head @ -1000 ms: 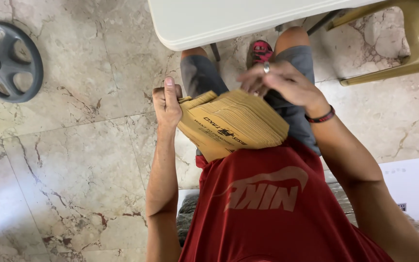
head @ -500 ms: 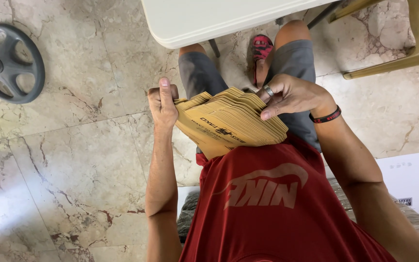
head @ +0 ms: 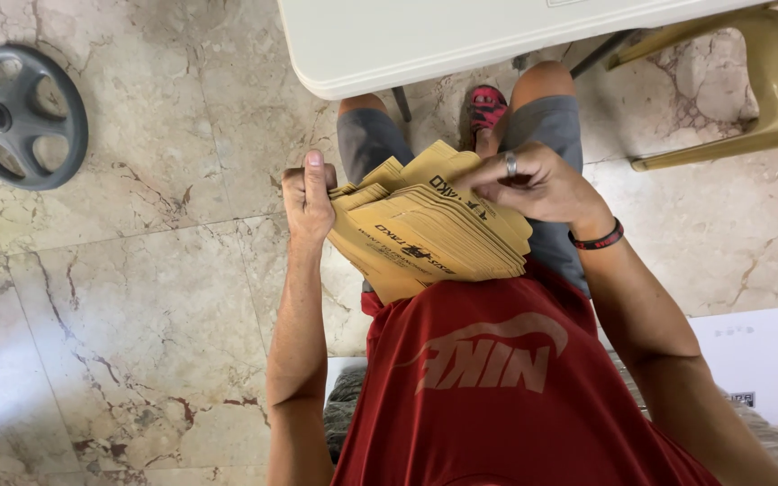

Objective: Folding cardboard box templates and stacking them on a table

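Item: stack of tan paper bags (head: 425,229), flat and folded, fanned so that many edges show in steps. Dark print on the faces; not transcribed. Location: held in the air above the lap of a seated person, just short of the near edge of the white tabletop (head: 389,45) and not touching it. The stack rests against the front of the red shirt (head: 497,378). Its long axis runs on a slant, from the upper end beside the right hand down toward the shirt hem; the fanned edges step toward the left hand.

Left hand (head: 308,193): clenched on the left edge of the stack, thumb upright and pressed along the side, fingers curled behind the bags.

Right hand (head: 533,184): curled over the upper right corner of the stack, fingertips pinching at the top sheets; a ring sits on one finger. A dark wristband (head: 598,239) circles that wrist.

Surroundings: grey shorts (head: 366,139) over both knees, under the tabletop's near edge. A red shoe (head: 486,106) shows between the knees on the marble floor (head: 137,297). A grey weight plate (head: 22,115) lies on the floor well to the left, apart from everything else. A yellowish plastic chair (head: 767,90) stands at the tabletop's right end. A white box (head: 758,360) sits just beside the right arm.
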